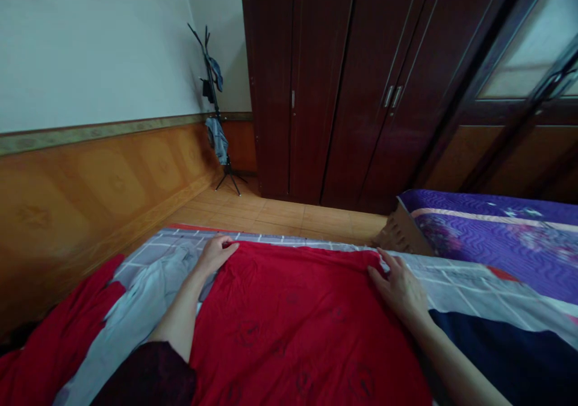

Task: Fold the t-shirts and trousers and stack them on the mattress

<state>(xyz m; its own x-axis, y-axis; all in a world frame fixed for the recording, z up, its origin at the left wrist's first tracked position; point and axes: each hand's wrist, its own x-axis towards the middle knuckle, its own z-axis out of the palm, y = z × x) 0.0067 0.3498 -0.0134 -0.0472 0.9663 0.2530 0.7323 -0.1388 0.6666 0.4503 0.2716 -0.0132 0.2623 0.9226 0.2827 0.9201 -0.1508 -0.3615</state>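
Observation:
A red garment with a faint dark print lies spread over the bed in front of me, somewhat wrinkled. My left hand pinches its far left corner between thumb and fingers. At the far right corner, my right hand grips the cloth, and a small white bit, perhaps a label, shows by the fingertips. The far hem runs nearly straight between both hands. The near end of the garment passes out of view at the bottom.
Left of me lie a pale grey-blue garment and a red cloth. A dark navy cloth is at right on the checked bed sheet. Beyond are a purple-covered bed, a dark wardrobe and a coat stand.

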